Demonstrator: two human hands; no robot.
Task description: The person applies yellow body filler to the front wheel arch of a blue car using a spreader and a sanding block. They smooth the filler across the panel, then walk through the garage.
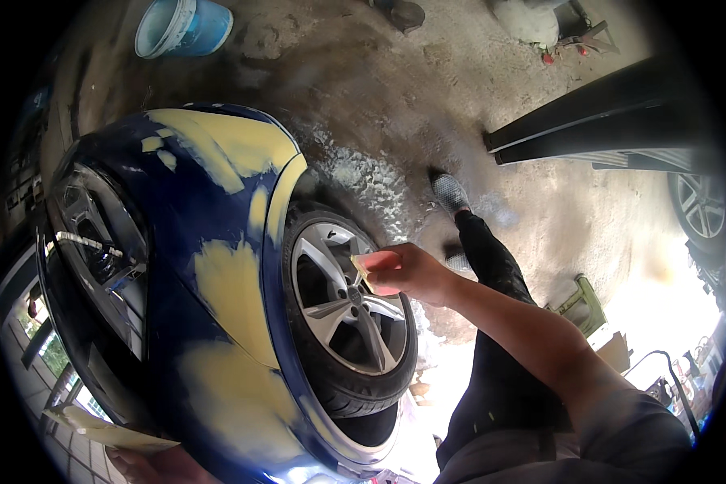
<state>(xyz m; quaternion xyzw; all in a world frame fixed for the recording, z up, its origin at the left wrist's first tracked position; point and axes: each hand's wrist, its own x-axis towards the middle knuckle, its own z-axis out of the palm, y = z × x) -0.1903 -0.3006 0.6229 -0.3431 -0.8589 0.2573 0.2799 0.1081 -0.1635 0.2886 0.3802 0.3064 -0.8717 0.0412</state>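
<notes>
A dark blue car body panel (153, 298) has large, rough patches of pale yellow filler along it and around the wheel arch. My right hand (411, 274) is closed on a small pink spreader (367, 266) with yellow material on its edge, held over the silver five-spoke wheel (329, 327). At the lower left, my left hand (161, 464) grips a flat, pale board (105, 429) beside the panel, with its fingers partly hidden under it.
A blue-and-white bucket (184, 28) stands at the upper left. A black car panel (589, 109) reaches in from the right, with another wheel (700, 206) beyond it. My legs and feet are on the stained concrete floor (395, 105). A green object (586, 310) lies at lower right.
</notes>
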